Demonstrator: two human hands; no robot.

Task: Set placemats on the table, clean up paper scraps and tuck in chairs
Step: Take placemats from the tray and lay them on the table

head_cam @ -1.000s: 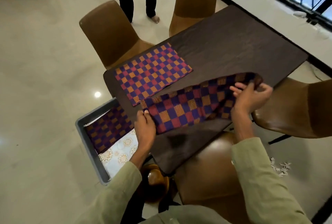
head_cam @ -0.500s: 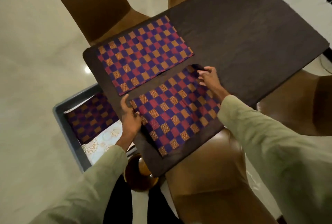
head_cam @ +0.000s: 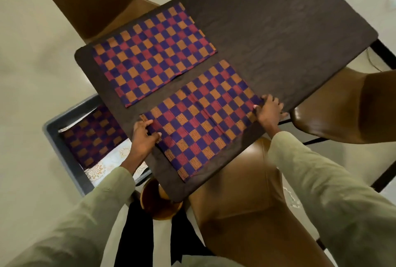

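Step in hand: squaring the near checkered placemat point(head_cam: 203, 121) on the dark wooden table point(head_cam: 289, 37); by my judgement it is nearly placed and only wants smoothing.
How to do it well: draw both short ends apart evenly so the centre crease flattens, and keep its long edge parallel to the far checkered placemat point(head_cam: 154, 54), which lies flat toward 11 o'clock, the two near but not touching.
Left hand point(head_cam: 142, 138): at the mat's 9 o'clock end, thumb on top of the cloth and fingers curled at its edge, pinching it.
Right hand point(head_cam: 269, 111): at the 3 o'clock end, fingers bent over the mat's edge; it appears to grip the cloth, though the underside is hidden.
Remaining mats: a grey bin point(head_cam: 64, 148) on the floor at 8 o'clock holds another checkered mat and a floral one.
Chairs: the brown chair point(head_cam: 246, 191) at 6 o'clock sits close under the table edge; others stand at 12 and 3 o'clock.
Risk: an uneven pull would skew the mat toward the table's edge.
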